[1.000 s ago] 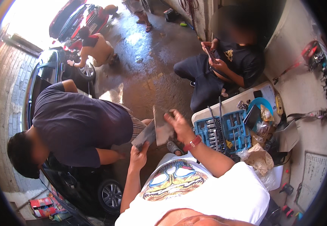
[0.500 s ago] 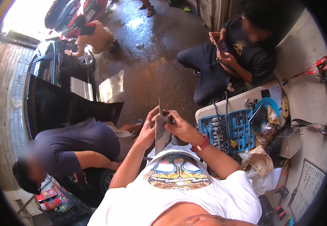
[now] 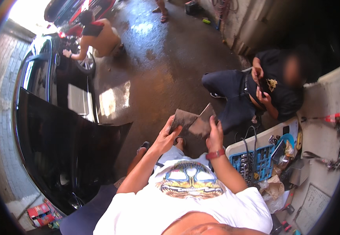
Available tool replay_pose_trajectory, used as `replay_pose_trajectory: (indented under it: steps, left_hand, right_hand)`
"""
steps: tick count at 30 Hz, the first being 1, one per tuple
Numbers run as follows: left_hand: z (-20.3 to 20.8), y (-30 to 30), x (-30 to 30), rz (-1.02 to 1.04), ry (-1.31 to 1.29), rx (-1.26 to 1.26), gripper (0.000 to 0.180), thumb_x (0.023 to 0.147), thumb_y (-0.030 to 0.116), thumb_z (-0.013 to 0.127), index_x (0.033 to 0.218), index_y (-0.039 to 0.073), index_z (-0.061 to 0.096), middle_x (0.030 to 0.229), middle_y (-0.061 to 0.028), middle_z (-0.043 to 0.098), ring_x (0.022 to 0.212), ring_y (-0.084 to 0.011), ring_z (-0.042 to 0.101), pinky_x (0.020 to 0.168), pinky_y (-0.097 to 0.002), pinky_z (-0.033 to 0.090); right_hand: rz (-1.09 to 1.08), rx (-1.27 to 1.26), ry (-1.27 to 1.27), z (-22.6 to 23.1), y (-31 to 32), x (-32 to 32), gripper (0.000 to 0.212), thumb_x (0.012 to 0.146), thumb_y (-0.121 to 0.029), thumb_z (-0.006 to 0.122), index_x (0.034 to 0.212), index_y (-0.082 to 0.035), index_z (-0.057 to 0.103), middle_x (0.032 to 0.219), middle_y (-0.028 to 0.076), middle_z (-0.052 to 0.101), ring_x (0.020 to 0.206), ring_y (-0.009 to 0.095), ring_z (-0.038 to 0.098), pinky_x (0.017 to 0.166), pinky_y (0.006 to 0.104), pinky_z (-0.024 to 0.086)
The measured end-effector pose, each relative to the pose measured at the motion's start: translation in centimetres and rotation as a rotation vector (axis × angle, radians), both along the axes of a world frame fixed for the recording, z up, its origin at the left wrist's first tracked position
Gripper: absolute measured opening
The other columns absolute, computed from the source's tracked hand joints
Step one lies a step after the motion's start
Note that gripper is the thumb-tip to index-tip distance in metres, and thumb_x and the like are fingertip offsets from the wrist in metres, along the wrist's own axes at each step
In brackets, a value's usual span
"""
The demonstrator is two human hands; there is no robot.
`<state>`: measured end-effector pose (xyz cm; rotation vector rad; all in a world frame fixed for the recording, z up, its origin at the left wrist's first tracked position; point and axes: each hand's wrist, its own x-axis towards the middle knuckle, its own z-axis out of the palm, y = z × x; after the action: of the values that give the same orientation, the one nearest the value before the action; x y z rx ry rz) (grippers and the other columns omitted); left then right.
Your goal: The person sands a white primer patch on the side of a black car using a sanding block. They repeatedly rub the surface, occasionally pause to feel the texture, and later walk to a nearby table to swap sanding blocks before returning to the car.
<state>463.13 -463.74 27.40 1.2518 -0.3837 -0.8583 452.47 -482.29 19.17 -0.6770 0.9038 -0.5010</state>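
Observation:
Two flat, grey-brown, roughly rectangular sheets are held out in front of my body over the floor. My left hand (image 3: 164, 138) is closed on the left sheet (image 3: 183, 118), its thumb on the face turned toward me. My right hand (image 3: 215, 137), with a red band at the wrist, grips the right sheet (image 3: 202, 124) by its outer side. The sheets overlap or meet at their inner edges, the right one tilted with a corner pointing up. Their surfaces look dusty and worn; the material is not clear.
A black car (image 3: 52, 145) with a raised panel stands at the left. One person (image 3: 99, 37) crouches beside it; another's dark sleeve (image 3: 87, 213) shows below. At right, a person (image 3: 275, 84) sits holding a phone, near a table with a blue socket set (image 3: 262, 162).
The sheets, earlier held upright and edge-on, are now fanned out as two, and my hands are farther apart. The view has shifted; the person bending at left has mostly left it.

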Motion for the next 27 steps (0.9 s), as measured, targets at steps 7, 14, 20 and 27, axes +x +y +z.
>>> replay_pose_trajectory:
  steps: [7, 14, 20, 27]
  left_hand:
    - [2.2, 6.1, 13.1, 0.014, -0.181, 0.251, 0.051, 0.110, 0.031, 0.052, 0.151, 0.002, 0.043, 0.143, -0.0022, 0.054, 0.134, -0.0111, 0.043, 0.113, -0.0279, 0.033]
    - [1.9, 5.9, 22.3, 0.163, 0.405, -0.229, 0.071, 0.100, 0.065, 0.046, 0.149, 0.013, 0.046, 0.142, -0.0084, 0.057, 0.127, -0.0213, 0.058, 0.102, -0.0394, 0.051]
    - [1.2, 1.9, 33.9, 0.381, 0.220, -0.042, 0.093, 0.081, 0.003, 0.085, 0.155, 0.016, 0.030, 0.136, -0.0148, 0.059, 0.123, -0.0251, 0.061, 0.102, -0.0373, 0.051]
    - [0.4, -8.0, 45.7, 0.532, 0.062, 0.046, 0.039, 0.096, 0.005, 0.071, 0.132, 0.001, 0.061, 0.126, -0.0063, 0.067, 0.120, -0.0152, 0.060, 0.104, -0.0321, 0.046]
  right_hand:
    - [0.571, -0.683, -0.006, 5.8, 4.7, 15.6, 0.034, 0.096, -0.030, 0.077, 0.110, -0.003, 0.060, 0.095, 0.004, 0.067, 0.092, 0.011, 0.059, 0.082, 0.0307, 0.050]
    - [0.882, -0.455, -0.217, 9.5, 5.2, 28.9, 0.044, 0.099, -0.039, 0.070, 0.121, -0.002, 0.057, 0.110, 0.006, 0.065, 0.103, 0.011, 0.057, 0.093, 0.0294, 0.048]
    - [1.265, -0.124, -0.403, 11.6, -0.5, 38.2, 0.049, 0.103, -0.043, 0.061, 0.134, -0.006, 0.053, 0.122, 0.003, 0.067, 0.111, 0.007, 0.061, 0.098, 0.0254, 0.047]
    - [0.645, 0.462, -0.179, 4.7, -11.9, 51.7, 0.046, 0.102, -0.039, 0.065, 0.129, -0.003, 0.057, 0.120, 0.008, 0.070, 0.104, 0.017, 0.070, 0.088, 0.0333, 0.058]
